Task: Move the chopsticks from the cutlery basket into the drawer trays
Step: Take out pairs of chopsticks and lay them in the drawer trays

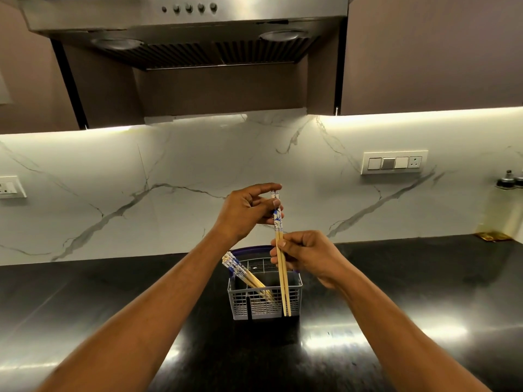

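Your right fingers (278,251) are curled round the bare wooden middle of a pair (280,250) of chopsticks, thumb pressing the two sticks against the fingertips so they stay side by side. Your left fingers (273,203) pinch the same pair higher up, at the blue-and-white patterned ends, thumb and forefinger closing near the very top. The two grips look like a way of evening the sticks up: the right hand (307,257) carries the weight, the left hand (246,212) steadies and squares the tops.

The pair hangs nearly upright, tips down, in front of the basket (266,304) and, as far as I can tell, clear of it; whether the tips touch its front wall is not plain. More chopsticks (246,274) lean in the basket's left compartment, patterned ends up and tilted to your left, resting against the rim.

The basket stands on the dark, glossy surface (396,306), near the marble backsplash (169,193). The drawer and its trays are not in view, so you have one pair in hand and none yet visibly put away. Expect thin, smooth sticks to slip or cross if either pinch loosens.
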Tool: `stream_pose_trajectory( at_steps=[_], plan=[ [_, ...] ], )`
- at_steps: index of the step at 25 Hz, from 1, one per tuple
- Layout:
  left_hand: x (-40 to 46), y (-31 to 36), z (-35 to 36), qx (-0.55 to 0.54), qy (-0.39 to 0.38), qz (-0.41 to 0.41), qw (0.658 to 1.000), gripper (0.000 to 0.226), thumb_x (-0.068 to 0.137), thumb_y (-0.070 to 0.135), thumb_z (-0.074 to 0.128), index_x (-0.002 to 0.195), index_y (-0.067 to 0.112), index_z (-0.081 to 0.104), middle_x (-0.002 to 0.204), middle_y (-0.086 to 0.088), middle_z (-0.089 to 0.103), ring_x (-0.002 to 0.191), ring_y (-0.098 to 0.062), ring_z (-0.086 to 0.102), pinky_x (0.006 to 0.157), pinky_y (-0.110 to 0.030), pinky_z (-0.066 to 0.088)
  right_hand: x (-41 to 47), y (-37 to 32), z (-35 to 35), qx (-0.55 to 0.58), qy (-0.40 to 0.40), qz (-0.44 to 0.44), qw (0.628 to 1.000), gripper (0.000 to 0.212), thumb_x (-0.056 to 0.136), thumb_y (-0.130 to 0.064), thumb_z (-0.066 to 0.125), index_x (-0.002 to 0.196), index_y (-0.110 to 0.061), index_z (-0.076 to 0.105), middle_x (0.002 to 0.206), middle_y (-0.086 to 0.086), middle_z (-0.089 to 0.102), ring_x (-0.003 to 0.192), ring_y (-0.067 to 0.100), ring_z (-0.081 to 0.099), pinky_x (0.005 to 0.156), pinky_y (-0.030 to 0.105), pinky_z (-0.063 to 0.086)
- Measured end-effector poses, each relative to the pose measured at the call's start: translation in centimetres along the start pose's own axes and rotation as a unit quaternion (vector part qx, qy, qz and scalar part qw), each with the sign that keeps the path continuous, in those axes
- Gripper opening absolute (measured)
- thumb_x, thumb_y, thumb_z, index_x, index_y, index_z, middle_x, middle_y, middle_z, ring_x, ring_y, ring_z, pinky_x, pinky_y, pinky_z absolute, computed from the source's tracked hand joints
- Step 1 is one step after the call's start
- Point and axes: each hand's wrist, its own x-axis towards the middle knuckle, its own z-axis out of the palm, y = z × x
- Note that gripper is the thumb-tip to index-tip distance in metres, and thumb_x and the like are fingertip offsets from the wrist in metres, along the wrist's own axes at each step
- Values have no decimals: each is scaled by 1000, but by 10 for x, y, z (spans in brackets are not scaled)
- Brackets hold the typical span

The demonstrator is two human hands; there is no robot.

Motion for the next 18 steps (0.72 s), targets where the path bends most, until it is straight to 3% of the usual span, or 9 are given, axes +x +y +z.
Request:
stream_pose_trajectory(
  at_steps=[6,9,13,18],
  plan=[
    [-3,1,4,-17,0,-15,1000,32,92,9,62,124,14,63,93,-14,77,85,-23,76,77,-33,62,-3,2,-2,10,10,7,1000,19,95,-11,59,108,-4,71,97,15,76,91,25,75,76,28,59],
    [-17,-9,8,-63,1,-54,997,32,91,8,64,122,15,65,92,-15,77,85,-27,76,75,-34,63,-15,16,-3,47,10,34,998,20,93,-10,61,109,-4,71,99,16,76,92,27,74,79,32,59],
    [-66,-57,38,-99,-35,-140,985,28,92,6,62,119,14,65,91,-17,76,82,-25,75,73,-36,62,-57,78,1,100,-4,136,986,20,92,-7,63,108,1,71,103,21,74,92,30,73,86,40,59],
    [-157,-141,104,-200,-75,-254,943,32,92,-4,58,123,2,59,94,-26,67,86,-33,69,75,-39,62,-132,173,8,29,15,261,965,16,90,-8,66,103,-2,73,93,16,77,88,27,75,81,38,61]
  ],
)
